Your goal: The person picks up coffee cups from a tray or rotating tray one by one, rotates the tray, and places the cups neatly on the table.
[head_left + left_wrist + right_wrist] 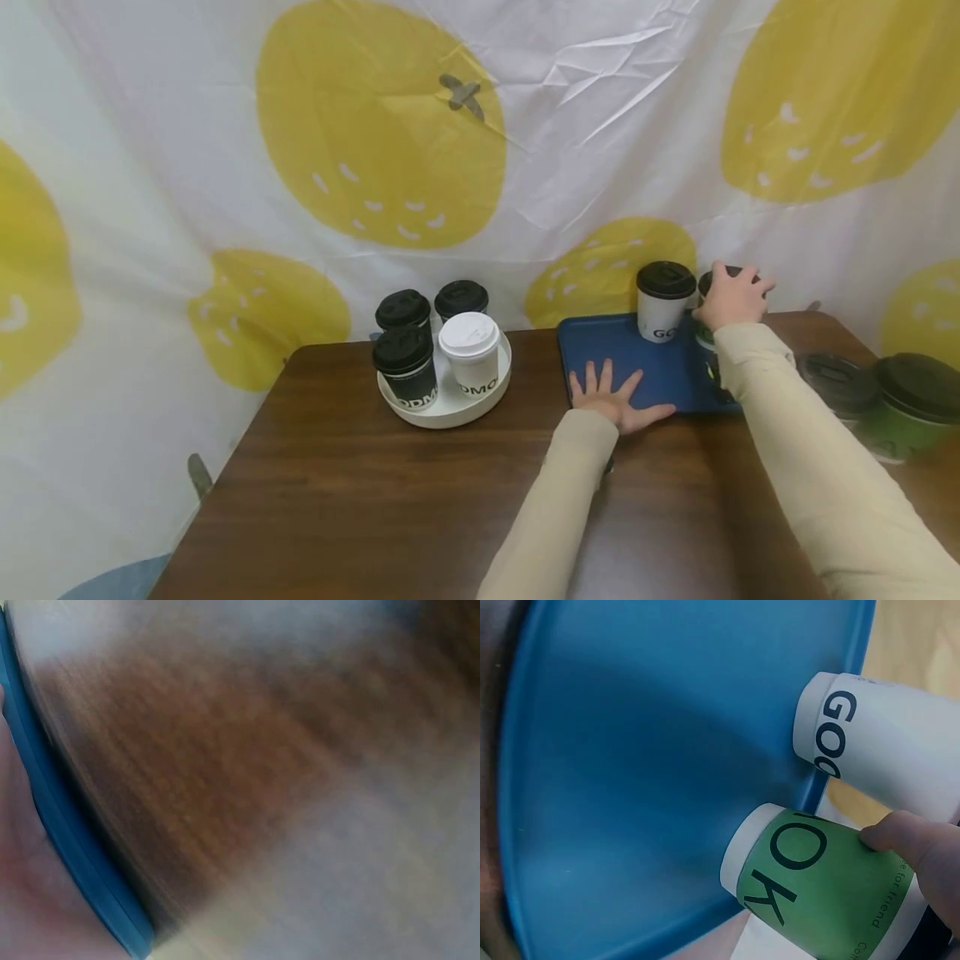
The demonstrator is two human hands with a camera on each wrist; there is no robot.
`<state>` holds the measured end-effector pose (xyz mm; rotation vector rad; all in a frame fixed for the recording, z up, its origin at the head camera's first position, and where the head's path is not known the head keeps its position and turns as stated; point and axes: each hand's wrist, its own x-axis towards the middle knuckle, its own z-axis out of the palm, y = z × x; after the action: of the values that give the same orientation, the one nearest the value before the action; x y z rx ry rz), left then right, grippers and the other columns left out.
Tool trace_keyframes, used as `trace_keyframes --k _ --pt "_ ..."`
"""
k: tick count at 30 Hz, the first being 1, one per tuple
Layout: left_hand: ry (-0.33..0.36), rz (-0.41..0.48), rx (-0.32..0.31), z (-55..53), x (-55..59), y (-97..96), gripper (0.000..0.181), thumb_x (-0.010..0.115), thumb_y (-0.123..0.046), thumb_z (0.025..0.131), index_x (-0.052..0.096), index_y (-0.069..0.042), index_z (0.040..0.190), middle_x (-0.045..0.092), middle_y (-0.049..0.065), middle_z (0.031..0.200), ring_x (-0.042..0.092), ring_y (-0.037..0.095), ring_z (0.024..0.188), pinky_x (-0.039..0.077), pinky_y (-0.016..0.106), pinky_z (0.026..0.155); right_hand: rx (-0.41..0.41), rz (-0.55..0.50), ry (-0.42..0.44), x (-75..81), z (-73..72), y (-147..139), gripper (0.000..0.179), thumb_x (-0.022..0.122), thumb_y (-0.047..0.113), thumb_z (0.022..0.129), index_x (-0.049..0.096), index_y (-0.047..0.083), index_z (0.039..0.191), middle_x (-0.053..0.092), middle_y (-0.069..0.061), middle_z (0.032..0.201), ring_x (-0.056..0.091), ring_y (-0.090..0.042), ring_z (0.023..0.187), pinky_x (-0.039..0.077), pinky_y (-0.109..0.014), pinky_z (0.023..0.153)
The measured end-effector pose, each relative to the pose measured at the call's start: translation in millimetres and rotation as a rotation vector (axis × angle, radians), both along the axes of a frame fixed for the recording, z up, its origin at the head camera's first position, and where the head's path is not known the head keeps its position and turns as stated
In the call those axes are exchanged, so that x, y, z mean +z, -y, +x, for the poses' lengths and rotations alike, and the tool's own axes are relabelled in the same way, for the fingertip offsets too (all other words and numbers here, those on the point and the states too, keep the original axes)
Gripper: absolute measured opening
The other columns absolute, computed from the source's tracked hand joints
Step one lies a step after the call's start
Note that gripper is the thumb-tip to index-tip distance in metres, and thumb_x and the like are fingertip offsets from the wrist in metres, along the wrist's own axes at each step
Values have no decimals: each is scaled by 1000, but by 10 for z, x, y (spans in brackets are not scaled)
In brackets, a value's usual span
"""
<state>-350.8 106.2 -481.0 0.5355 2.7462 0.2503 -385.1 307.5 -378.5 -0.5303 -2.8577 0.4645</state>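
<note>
My right hand [731,300] grips a green paper cup [825,877] with a black lid from above, at the back right of a blue tray [600,342]. In the right wrist view, a finger lies against the cup's green side; the rest of the hand is cut off. Beside that cup, a white paper cup [660,312] with a black lid stands at the tray's back edge. My left hand [611,404] rests on the tray's front edge with its fingers spread and straight. The left wrist view shows its palm against the blue rim [71,840].
On the wooden table [360,492], a round white tray [450,417] to the left carries several lidded cups. To the right, beside my right forearm, stand a green cup [907,425] and another with a dark lid [836,383]. A fruit-patterned cloth [525,167] hangs behind the table.
</note>
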Motion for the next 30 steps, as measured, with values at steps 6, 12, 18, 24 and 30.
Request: trace_keyframes --k 6,12,18,24,30 --pt "13 -19 -17 -59 39 -8 84 30 -96 84 7 -61 157 -7 -8 176 -9 23 165 -3 53 134 -22 -10 0 28 68 57 83 75 19 92 26 -2 155 15 -53 152 15 -79 139 44 -78 101" --pt "19 -16 -21 -97 47 -7 85 31 -95 85 8 -59 158 -7 -7 177 -10 24 165 -4 53 133 -26 -18 -7 16 143 120 84 76 19 92 26 0 157 14 -51 153 14 -78 140 46 -79 98" --pt "21 -15 -35 -110 56 4 85 31 -94 85 8 -59 159 -7 -6 177 -9 26 165 -3 54 133 -13 -10 -20 5 254 171 82 76 19 92 28 0 155 16 -51 152 17 -77 138 51 -75 91" --pt "27 1 -37 -105 71 18 86 31 -94 85 9 -57 160 -5 -5 177 -8 26 165 -3 55 133 5 14 -23 -7 375 225 80 76 20 91 30 0 154 21 -51 150 25 -74 135 53 -73 87" --pt "28 7 -46 -127 33 5 87 31 -94 85 9 -57 160 -6 -5 177 -8 27 165 -3 56 133 49 34 -33 -8 523 266 74 71 24 96 32 1 154 28 -50 145 32 -71 130 53 -72 85"
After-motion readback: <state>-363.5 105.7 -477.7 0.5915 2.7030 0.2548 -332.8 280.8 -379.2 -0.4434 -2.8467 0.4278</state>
